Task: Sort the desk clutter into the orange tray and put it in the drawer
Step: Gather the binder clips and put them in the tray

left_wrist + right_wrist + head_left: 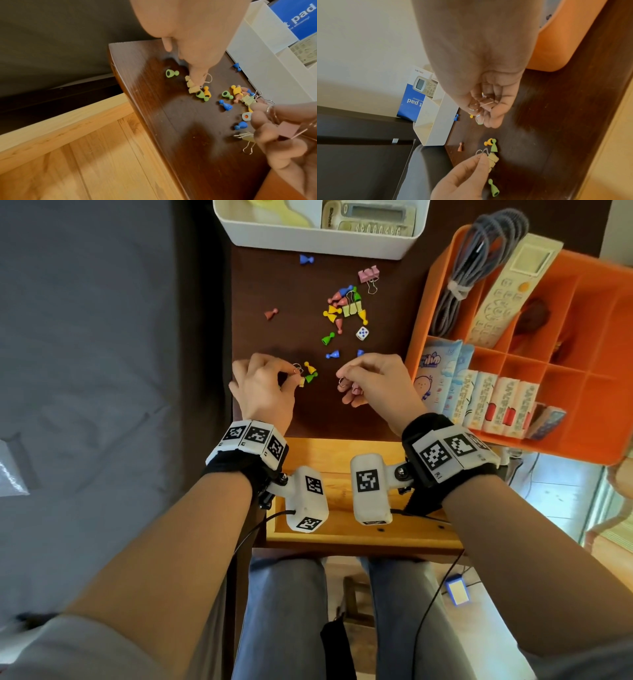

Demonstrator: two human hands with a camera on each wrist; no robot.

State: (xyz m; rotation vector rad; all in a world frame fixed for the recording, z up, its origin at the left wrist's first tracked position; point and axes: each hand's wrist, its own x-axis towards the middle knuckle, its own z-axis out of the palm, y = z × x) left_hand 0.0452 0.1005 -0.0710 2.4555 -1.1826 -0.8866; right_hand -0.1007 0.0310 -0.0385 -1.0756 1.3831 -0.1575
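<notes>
1. Head view: the left hand [262, 386] pinches the wire loops of a yellow binder clip [301, 381] between thumb and forefinger, low over the dark surface [274, 285]. A yellow pawn and a green pawn [311, 377] lie just beside the clip at its 3 o'clock. The right hand [375, 381] has its fingers curled round a pink binder clip [356, 388]. The orange tray [582, 354] sits at 3 o'clock from the hands, already holding a cable, a remote and packets. More pawns, clips and a die [362, 333] lie scattered at 12 o'clock; the open drawer [339, 446] is at 6 o'clock.
2. Left wrist view: the fingers [197, 75] grip the yellow clip at its top, its body touching the surface; another green pawn lies at their 9 o'clock.
3. Right wrist view: wire handles show inside the curled fingers [489, 108]; the yellow clip hangs from the left fingertips at 6 o'clock.
</notes>
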